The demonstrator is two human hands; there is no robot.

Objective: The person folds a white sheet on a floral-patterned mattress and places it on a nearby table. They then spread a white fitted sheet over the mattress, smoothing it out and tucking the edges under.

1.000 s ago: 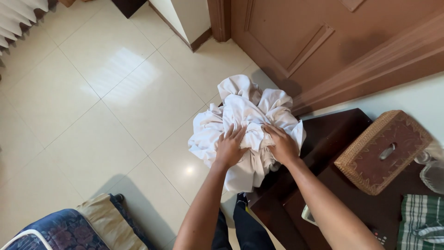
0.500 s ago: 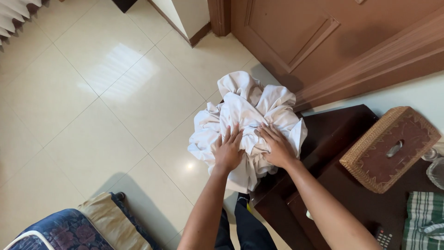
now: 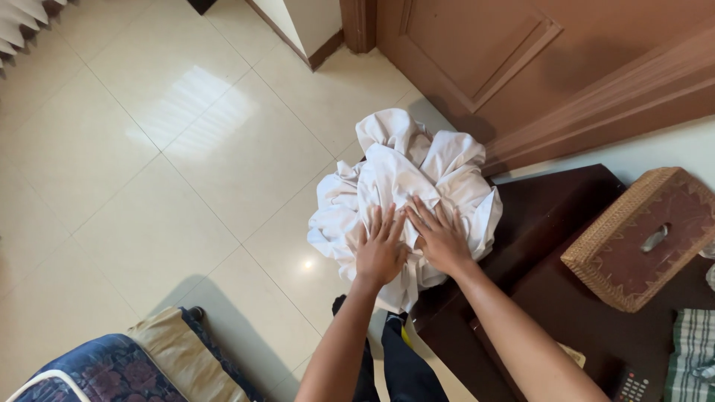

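- A big white cloth (image 3: 406, 186), all bunched up, is seen in the middle of the picture.
- The cloth is piled at the left corner of a dark wooden table (image 3: 551, 223), and part of it hangs down over the edge toward the floor.
- The left hand (image 3: 380, 249) is laid flat on the near side of the cloth, with the fingers stretched out and spread.
- The right hand (image 3: 439, 238) is laid flat just beside it, to the right, with its fingers spread out too.
- Nothing is gripped by either hand; the cloth is only pressed on from above.
- The two hands are almost touching each other.
- A woven brown tissue box (image 3: 644, 238) is seen on the table, well to the right of the cloth.
- A green checked cloth (image 3: 693, 357) and a small remote with buttons (image 3: 633, 387) are seen near the bottom right corner.
- A brown wooden door (image 3: 536, 59) is seen on the far side.
- A shiny cream tiled floor (image 3: 149, 164) fills the left side.
- A blue flowered cushion (image 3: 104, 372) is seen at the near left.
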